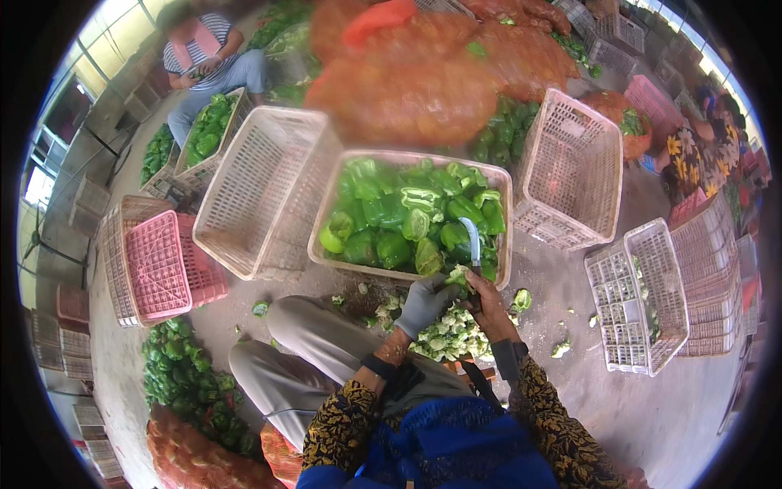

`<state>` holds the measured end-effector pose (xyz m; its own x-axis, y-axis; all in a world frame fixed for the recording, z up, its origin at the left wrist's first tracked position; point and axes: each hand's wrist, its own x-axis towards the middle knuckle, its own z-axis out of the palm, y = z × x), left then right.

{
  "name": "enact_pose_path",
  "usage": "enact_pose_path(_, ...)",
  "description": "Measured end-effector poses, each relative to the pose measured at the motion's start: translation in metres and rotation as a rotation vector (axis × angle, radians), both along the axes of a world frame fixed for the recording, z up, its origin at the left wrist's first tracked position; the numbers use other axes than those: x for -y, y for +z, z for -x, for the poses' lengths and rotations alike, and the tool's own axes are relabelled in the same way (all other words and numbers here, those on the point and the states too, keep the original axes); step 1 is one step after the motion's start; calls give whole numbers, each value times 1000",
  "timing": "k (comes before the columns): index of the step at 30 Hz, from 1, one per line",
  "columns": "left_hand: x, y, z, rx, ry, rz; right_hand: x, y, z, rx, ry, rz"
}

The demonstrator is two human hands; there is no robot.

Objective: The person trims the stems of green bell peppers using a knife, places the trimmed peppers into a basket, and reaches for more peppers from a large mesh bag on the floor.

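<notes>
My left hand [427, 303], in a grey glove, is closed on a green bell pepper piece [458, 278] with pale flesh showing. Right beside it, my bare right hand [489, 305] grips a knife with a curved blade [472, 238]. The blade points away from me over the crate [324, 254] of green bell peppers [393, 249]; some of those are cut open with white insides. Under my hands lies a heap of pale cores and trimmings [453, 332]. My fingers partly hide the knife handle and the pepper piece.
Pale plastic crates [261, 183] [570, 167] stand on both sides, with a pink crate [159, 265] farther left. Orange mesh sacks [407, 90] are piled behind. Loose peppers [183, 367] lie left of my knees. A seated person [204, 61] works at the far left; another [705, 155] is at the right.
</notes>
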<state>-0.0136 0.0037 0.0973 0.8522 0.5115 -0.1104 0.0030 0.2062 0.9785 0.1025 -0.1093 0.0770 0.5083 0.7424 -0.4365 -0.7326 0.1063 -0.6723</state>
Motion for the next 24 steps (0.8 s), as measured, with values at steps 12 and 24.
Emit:
enact_pose_path(12, 1, 3, 0, -64, -25, 329, -2, -7, 11, -476, -180, -78)
enact_pose_path(24, 6, 3, 0, 24, -11, 711, 11, -8, 22, -189, -226, -9)
